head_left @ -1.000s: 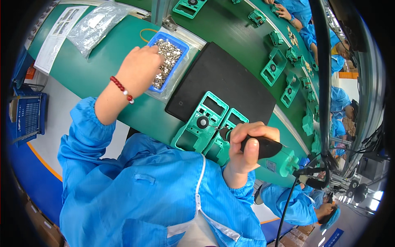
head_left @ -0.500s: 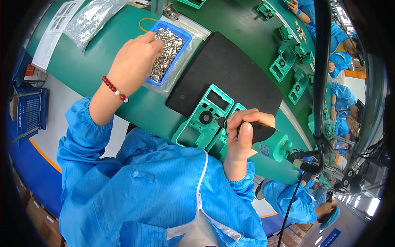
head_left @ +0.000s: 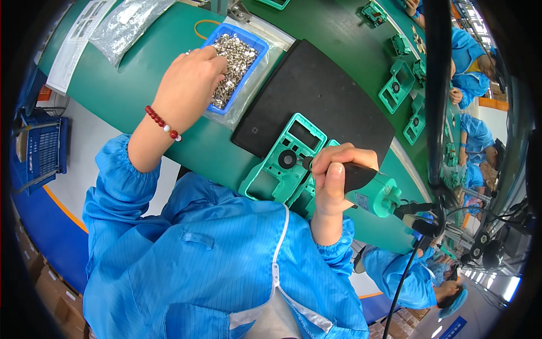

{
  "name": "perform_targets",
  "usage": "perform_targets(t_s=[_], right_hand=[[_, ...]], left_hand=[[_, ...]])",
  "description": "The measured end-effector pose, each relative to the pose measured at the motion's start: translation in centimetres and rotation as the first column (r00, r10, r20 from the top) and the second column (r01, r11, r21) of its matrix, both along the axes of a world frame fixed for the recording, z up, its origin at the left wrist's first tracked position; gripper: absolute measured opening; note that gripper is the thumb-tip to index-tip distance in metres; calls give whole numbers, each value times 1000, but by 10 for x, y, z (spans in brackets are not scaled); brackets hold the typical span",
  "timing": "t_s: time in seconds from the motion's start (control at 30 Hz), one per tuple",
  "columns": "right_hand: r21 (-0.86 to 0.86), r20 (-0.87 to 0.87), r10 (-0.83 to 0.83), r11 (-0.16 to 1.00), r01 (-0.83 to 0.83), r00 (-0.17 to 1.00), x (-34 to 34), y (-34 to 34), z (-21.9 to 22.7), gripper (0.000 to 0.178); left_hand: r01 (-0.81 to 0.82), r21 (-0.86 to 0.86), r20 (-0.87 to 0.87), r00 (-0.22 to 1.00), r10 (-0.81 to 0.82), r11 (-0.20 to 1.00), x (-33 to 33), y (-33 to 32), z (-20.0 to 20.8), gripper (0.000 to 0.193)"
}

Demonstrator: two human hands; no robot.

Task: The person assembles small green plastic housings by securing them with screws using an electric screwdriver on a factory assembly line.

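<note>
My left hand (head_left: 191, 85), a red bead bracelet on its wrist, reaches over the left side of a blue tray (head_left: 261, 50) of small shiny metal parts (head_left: 232, 63). Its fingers are curled, and their tips are hidden against the parts. My right hand (head_left: 337, 175) is wrapped round an electric screwdriver (head_left: 364, 183) with a black grip and green body, lying nearly level. The screwdriver's front end points at a green plastic housing (head_left: 285, 144) with a round black insert. A second green housing (head_left: 305, 195) lies beside it, partly covered by my right hand.
Under the housings' far end is a black mat (head_left: 322, 93). A clear bag of parts (head_left: 127, 28) and a printed sheet (head_left: 76, 48) lie far left. More green housings (head_left: 396, 86) line the bench beyond, where co-workers (head_left: 471, 79) sit. A black pole (head_left: 438, 113) rises at the right.
The whole view has shifted slightly. My left hand has drawn back a little toward the tray's left edge, fingers still curled. My right hand keeps the screwdriver at the housings.
</note>
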State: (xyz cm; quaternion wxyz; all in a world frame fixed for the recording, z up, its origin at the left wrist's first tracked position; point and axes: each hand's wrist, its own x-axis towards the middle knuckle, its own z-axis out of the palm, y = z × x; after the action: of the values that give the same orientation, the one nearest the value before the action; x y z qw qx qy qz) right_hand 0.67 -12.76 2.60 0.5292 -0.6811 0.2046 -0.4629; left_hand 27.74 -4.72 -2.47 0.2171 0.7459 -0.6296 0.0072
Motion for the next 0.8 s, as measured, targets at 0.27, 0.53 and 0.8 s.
perform_targets(t_s=[0.27, 0.53, 0.8], right_hand=[[20, 64, 108, 994, -110, 992, 3, -10, -8, 22], [29, 47, 31, 999, -33, 998, 3, -4, -12, 21], [-75, -11, 13, 997, -14, 1000, 1, 5, -5, 22]], left_hand=[[-67, -99, -59, 996, 61, 993, -10, -8, -2, 8], [163, -289, -329, 909, -257, 943, -69, 8, 19, 10], [395, -201, -173, 887, -429, 896, -142, 42, 6, 20]])
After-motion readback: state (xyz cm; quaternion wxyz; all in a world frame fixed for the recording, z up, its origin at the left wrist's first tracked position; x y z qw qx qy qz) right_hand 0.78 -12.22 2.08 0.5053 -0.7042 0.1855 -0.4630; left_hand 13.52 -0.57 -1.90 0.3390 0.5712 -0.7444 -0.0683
